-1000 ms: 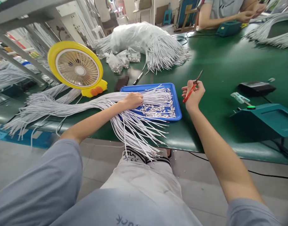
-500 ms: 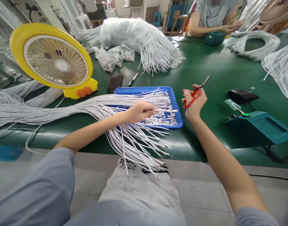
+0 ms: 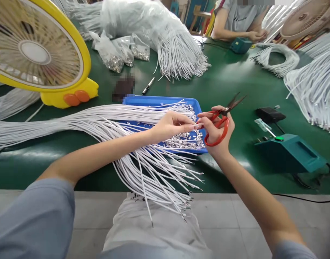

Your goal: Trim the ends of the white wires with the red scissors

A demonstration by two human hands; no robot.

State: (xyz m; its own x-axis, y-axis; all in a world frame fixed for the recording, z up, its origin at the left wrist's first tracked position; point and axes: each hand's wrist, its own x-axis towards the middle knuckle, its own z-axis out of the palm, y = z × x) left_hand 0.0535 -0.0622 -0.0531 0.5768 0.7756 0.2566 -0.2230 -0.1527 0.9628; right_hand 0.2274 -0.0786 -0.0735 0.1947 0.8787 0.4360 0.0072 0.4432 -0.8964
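My left hand (image 3: 172, 125) hovers over the blue tray (image 3: 143, 101), fingers pinched on the end of a white cord from the big white cord bundle (image 3: 81, 124) that fans across the green table and over its front edge. My right hand (image 3: 217, 132) grips red-handled scissors (image 3: 221, 120), blades slightly apart and pointing up to the right. Its fingertips meet my left fingertips at the cord end. Small silver metal pieces (image 3: 184, 138) lie heaped in the tray beneath both hands.
A yellow desk fan (image 3: 38, 54) stands at the left. A teal machine (image 3: 289, 152) and a black box (image 3: 270, 114) sit on the right. Bagged cords (image 3: 154, 32), parts bags (image 3: 113, 54) and a pen (image 3: 148, 85) lie behind. Another person (image 3: 236, 21) works across the table.
My left hand lifted off the bundle and pinched out one cord end. My right hand with the scissors moved left and down until both hands met over the tray. The view shifted closer.
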